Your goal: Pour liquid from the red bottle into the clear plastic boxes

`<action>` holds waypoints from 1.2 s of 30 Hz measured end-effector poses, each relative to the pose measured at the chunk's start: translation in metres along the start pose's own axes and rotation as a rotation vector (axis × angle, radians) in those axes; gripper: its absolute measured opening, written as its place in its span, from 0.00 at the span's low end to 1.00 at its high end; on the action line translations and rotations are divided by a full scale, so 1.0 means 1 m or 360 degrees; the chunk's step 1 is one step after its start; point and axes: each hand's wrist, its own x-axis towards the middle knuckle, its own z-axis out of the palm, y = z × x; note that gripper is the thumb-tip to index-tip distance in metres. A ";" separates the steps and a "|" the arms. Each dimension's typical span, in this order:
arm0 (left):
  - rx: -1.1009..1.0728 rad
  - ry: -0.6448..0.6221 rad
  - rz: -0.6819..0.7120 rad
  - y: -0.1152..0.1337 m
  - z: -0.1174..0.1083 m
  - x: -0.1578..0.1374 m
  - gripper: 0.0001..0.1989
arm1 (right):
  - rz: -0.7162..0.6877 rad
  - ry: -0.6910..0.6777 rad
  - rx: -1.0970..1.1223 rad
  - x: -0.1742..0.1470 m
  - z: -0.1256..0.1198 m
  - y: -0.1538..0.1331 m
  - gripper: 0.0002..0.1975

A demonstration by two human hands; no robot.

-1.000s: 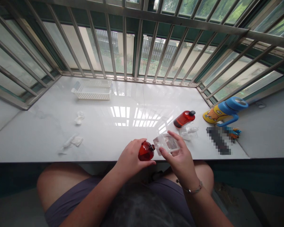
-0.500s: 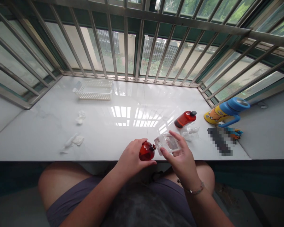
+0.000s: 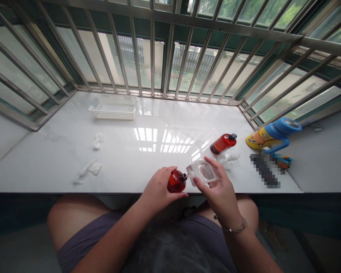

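My left hand (image 3: 158, 189) is wrapped round a red, see-through bottle (image 3: 176, 182), which is uncapped and tilted with its neck to the right. In my right hand (image 3: 218, 189) is a clear bottle (image 3: 203, 172), gripped between thumb and fingers and tipped on its side. The two bottle mouths meet or nearly meet; I cannot tell whether they touch. Beyond my right hand lies another red bottle (image 3: 223, 144) with a black cap. Crumpled clear plastic (image 3: 230, 160) lies beside that bottle, close to my right fingertips.
A white perforated basket (image 3: 113, 113) stands at the back left of the white counter (image 3: 147, 159). Crumpled white tissues (image 3: 97, 141) lie on the left. A blue and yellow flask (image 3: 272, 132) is at the right, near a blurred-out patch (image 3: 264, 170). Metal window bars (image 3: 152, 57) line the back.
Both hands keep their hold on the bottles, which stay mouth to mouth. The whole view has shifted very slightly.
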 end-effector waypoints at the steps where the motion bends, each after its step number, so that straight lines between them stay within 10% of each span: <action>1: -0.0003 0.0000 -0.0001 0.000 0.000 0.000 0.44 | 0.0006 -0.0001 0.0004 0.000 0.000 0.000 0.34; 36: -0.0046 0.0000 0.0028 -0.006 0.004 0.001 0.41 | -0.0068 0.0010 -0.0036 0.001 -0.001 -0.009 0.33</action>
